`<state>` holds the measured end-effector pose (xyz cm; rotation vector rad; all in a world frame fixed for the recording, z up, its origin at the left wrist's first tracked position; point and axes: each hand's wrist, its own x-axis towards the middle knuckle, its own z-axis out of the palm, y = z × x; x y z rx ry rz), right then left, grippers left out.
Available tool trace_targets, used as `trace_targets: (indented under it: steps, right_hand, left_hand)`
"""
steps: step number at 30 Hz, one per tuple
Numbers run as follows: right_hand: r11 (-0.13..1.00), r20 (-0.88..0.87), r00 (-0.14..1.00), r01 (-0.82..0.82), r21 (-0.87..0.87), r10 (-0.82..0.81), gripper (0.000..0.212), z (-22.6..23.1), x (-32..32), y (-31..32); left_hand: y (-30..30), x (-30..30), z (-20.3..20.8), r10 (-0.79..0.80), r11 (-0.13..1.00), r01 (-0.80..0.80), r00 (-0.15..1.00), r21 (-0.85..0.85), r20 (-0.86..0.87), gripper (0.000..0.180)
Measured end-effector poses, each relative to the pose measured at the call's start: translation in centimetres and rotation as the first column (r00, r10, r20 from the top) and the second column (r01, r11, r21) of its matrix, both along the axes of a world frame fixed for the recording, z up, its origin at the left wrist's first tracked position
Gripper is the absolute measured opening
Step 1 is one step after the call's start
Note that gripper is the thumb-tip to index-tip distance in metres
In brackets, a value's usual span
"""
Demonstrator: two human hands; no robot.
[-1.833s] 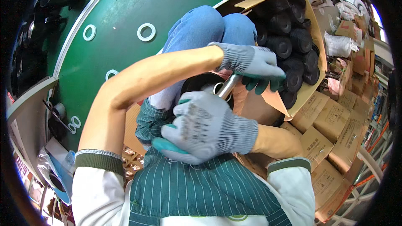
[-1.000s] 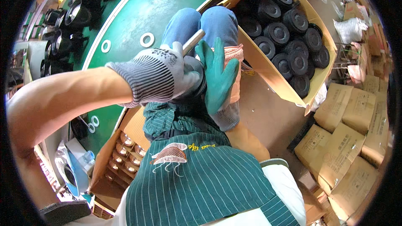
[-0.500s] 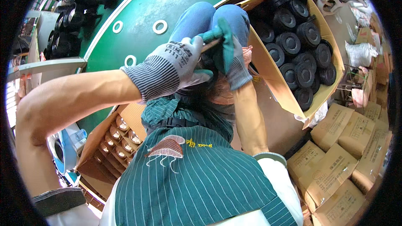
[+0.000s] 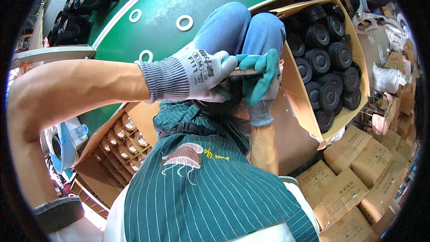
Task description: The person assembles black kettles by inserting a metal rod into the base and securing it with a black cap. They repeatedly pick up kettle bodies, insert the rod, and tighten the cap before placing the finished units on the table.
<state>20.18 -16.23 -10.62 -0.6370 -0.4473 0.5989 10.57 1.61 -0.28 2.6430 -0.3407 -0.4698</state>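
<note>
Both hands wear grey gloves with teal palms and fingers, and they meet over my lap. My left hand [image 4: 201, 75] is closed, its thumb and fingers pinching one end of a thin, brownish-grey rod-like piece [image 4: 245, 72]. The fingers of my right hand [image 4: 263, 78] curl about the other end, with the teal fingertips pointing up and left. What kind of piece it is, I cannot make out. Beneath the hands sits a dark, rounded thing [image 4: 216, 107], mostly hidden by the left glove and my apron.
White rings [image 4: 184, 23] lie on the green table [image 4: 152, 11] ahead. An open carton [image 4: 299, 103] of black round lids [image 4: 320, 60] stands at right. Lower left, a divided carton [image 4: 96, 172] holds shiny round pieces [image 4: 128, 122]. Closed cartons [image 4: 340, 192] are stacked lower right.
The view has shifted a little. My right hand has turned so its teal fingers curl toward the left hand, and the thin piece now lies nearly level instead of slanting.
</note>
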Motion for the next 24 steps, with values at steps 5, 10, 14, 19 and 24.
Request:
trace_targets:
  steps: [5, 10, 14, 19, 24]
  right_hand:
    - [0.982, 0.071, 0.989, 0.141, -0.123, -0.133, 0.033, 0.8, -1.3, 0.1]
    - [0.699, 0.737, 0.621, 0.651, -0.296, -0.266, 0.033, -0.2, -2.2, -1.3]
    - [0.818, 0.455, 0.848, 0.452, -0.355, -0.271, 0.025, 2.8, -4.5, -2.1]
    - [0.672, 0.345, 0.844, 0.535, -0.512, -0.41, 0.037, 6.4, -6.6, -3.5]
    - [0.717, 0.446, 0.847, 0.501, -0.484, -0.291, 0.042, 4.6, -2.8, -3.4]
  left_hand:
    - [1.1, -0.1, 0.6, -0.092, 0.995, 0.092, 0.996, -0.027, 0.014, 0.071]
    - [3.3, 2.2, -1.0, -0.249, 0.96, 0.261, 0.961, -0.102, 0.122, 0.073]
    - [3.5, 1.3, -1.4, -0.3, 0.935, 0.314, 0.948, -0.162, 0.107, 0.078]
    - [3.5, 7.7, -2.9, -0.673, 0.686, 0.722, 0.676, -0.088, 0.299, 0.066]
    - [4.8, 8.9, -4.1, -0.607, 0.767, 0.641, 0.711, 0.026, 0.356, 0.078]
